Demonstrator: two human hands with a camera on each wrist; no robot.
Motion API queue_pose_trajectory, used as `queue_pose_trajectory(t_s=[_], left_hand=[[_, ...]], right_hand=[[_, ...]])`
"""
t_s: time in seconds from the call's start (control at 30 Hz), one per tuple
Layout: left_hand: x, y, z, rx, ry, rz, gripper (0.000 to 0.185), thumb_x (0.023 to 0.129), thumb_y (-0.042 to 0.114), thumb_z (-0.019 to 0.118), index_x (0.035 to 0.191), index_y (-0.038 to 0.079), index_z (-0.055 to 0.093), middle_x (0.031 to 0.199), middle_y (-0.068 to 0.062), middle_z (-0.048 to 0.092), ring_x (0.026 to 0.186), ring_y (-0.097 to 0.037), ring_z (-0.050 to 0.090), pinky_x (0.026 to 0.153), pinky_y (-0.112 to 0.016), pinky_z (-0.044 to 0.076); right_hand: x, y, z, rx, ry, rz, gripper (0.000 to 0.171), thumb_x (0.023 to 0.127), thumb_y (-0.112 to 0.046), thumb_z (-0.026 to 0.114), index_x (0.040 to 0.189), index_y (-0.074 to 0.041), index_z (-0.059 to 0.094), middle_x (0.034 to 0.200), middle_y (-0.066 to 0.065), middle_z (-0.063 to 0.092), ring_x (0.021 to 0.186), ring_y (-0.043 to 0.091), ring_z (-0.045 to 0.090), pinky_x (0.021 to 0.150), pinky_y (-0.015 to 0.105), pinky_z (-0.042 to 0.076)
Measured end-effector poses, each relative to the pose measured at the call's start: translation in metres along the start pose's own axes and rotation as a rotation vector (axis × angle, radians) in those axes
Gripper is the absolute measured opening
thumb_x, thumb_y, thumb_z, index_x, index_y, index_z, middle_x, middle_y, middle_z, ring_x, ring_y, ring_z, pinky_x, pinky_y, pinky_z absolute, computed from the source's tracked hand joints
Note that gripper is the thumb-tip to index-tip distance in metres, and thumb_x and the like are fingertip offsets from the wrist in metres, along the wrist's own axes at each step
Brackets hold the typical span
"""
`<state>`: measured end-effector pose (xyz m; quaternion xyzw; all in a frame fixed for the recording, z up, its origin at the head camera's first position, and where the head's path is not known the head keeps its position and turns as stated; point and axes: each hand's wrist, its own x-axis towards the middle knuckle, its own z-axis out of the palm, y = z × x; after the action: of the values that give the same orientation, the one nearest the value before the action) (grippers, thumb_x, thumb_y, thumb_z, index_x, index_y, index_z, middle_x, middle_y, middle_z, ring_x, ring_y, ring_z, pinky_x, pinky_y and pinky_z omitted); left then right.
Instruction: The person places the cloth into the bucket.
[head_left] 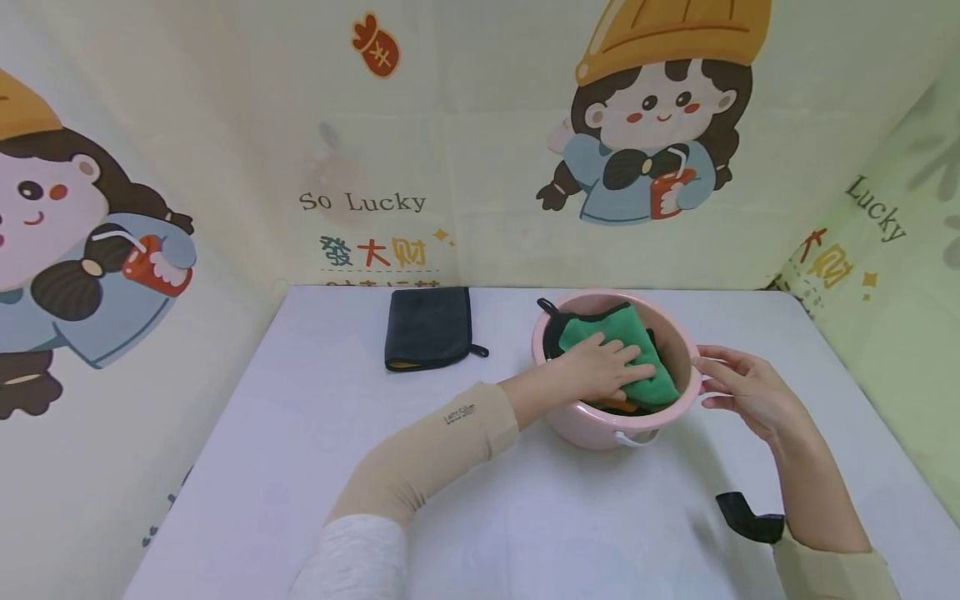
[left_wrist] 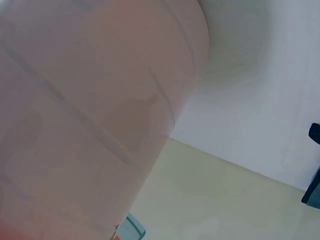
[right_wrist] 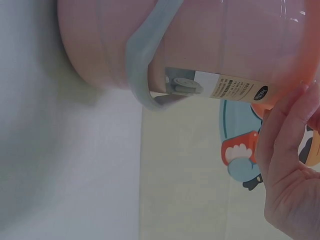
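While the left hand point(head_left: 600, 367) lies flat, fingers straight, on the green cloth point(head_left: 626, 362) inside the pink bucket point(head_left: 592, 433) at centre right of the head view, the right hand point(head_left: 738, 387) touches the bucket's right rim with loosely extended fingers, gripping nothing. A dark folded cloth point(head_left: 427, 327) lies on the white table point(head_left: 300, 433) to the upper left of the bucket

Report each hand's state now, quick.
Left hand: open, fingers flat, pressing the green cloth inside the pink bucket.
Right hand: open, fingers relaxed, fingertips touching the bucket's rim; no grip.
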<state>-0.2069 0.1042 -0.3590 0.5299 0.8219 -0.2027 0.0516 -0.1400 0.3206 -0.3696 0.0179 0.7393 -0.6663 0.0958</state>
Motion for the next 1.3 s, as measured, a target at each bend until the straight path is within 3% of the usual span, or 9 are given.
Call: queue_pose_trajectory(t_s=[0.23,0.47,0.57,0.67,0.8,0.9,1.03,1.17,1.3], left_hand=[[0.002,0.001,0.001,0.018,-0.096,-0.021,0.054,0.095,0.052,0.03,0.142,0.035,0.012,0.138,0.004,0.026,0.121,-0.012,0.031,0.101,-0.03,0.031],[0.002,-0.002,0.002,-0.049,-0.07,-0.021,0.057,0.093,0.055,0.032,0.142,0.034,0.012,0.141,0.004,0.023,0.125,-0.013,0.028,0.105,-0.032,0.028],[-0.001,-0.006,0.001,-0.138,-0.014,-0.038,0.062,0.09,0.057,0.037,0.142,0.034,0.014,0.143,0.004,0.021,0.128,-0.013,0.024,0.107,-0.034,0.027],[-0.008,-0.013,0.0,-0.199,0.088,-0.076,0.067,0.087,0.057,0.043,0.143,0.032,0.017,0.144,0.003,0.022,0.13,-0.015,0.022,0.106,-0.036,0.026],[-0.02,-0.028,0.001,-0.196,0.272,-0.167,0.068,0.085,0.055,0.045,0.143,0.03,0.022,0.146,0.001,0.022,0.131,-0.018,0.022,0.107,-0.04,0.023],[-0.032,-0.043,0.007,-0.198,0.393,-0.272,0.065,0.084,0.054,0.044,0.142,0.029,0.027,0.147,0.0,0.022,0.133,-0.019,0.022,0.109,-0.043,0.017],[-0.049,-0.065,0.025,-0.219,0.521,-0.427,0.061,0.085,0.05,0.043,0.14,0.026,0.032,0.147,-0.002,0.024,0.133,-0.022,0.023,0.111,-0.045,0.011],[-0.067,-0.084,0.051,-0.273,0.641,-0.578,0.056,0.085,0.045,0.045,0.136,0.023,0.037,0.143,-0.003,0.029,0.13,-0.024,0.026,0.11,-0.048,0.013],[-0.084,-0.1,0.081,-0.335,0.64,-0.728,0.054,0.086,0.044,0.046,0.134,0.022,0.037,0.142,-0.004,0.03,0.13,-0.025,0.024,0.11,-0.05,0.012]], right_hand=[[0.0,0.0,0.0,-0.008,-0.001,-0.001,0.014,0.094,-0.016,0.051,0.1,-0.028,0.057,0.088,-0.01,0.064,0.069,0.01,0.062,0.059,0.022,0.054],[0.0,0.001,-0.001,0.018,-0.001,0.002,0.015,0.094,-0.016,0.051,0.1,-0.028,0.057,0.088,-0.01,0.064,0.069,0.01,0.063,0.058,0.022,0.054],[-0.001,0.0,-0.001,0.029,0.0,0.003,0.015,0.094,-0.016,0.051,0.099,-0.028,0.058,0.088,-0.009,0.064,0.069,0.01,0.063,0.058,0.022,0.054],[-0.001,0.0,-0.001,0.033,0.002,0.005,0.014,0.094,-0.016,0.052,0.099,-0.028,0.058,0.087,-0.009,0.064,0.068,0.01,0.063,0.058,0.022,0.054],[-0.001,0.0,0.0,0.026,0.005,0.008,0.013,0.093,-0.017,0.052,0.099,-0.028,0.057,0.087,-0.009,0.064,0.069,0.009,0.063,0.058,0.022,0.054],[-0.001,-0.001,0.0,0.023,0.004,0.01,0.012,0.094,-0.018,0.052,0.099,-0.028,0.056,0.086,-0.009,0.064,0.069,0.009,0.062,0.058,0.022,0.054],[-0.001,0.0,0.001,0.036,0.005,0.012,0.012,0.093,-0.017,0.052,0.099,-0.027,0.057,0.086,-0.009,0.064,0.068,0.01,0.062,0.058,0.022,0.054],[-0.001,0.0,0.001,0.032,0.006,0.006,0.013,0.094,-0.017,0.052,0.099,-0.027,0.057,0.087,-0.009,0.064,0.068,0.01,0.062,0.058,0.022,0.054],[0.0,0.0,0.001,0.029,0.002,-0.003,0.013,0.094,-0.016,0.052,0.099,-0.027,0.057,0.086,-0.009,0.064,0.068,0.01,0.062,0.058,0.022,0.054]])
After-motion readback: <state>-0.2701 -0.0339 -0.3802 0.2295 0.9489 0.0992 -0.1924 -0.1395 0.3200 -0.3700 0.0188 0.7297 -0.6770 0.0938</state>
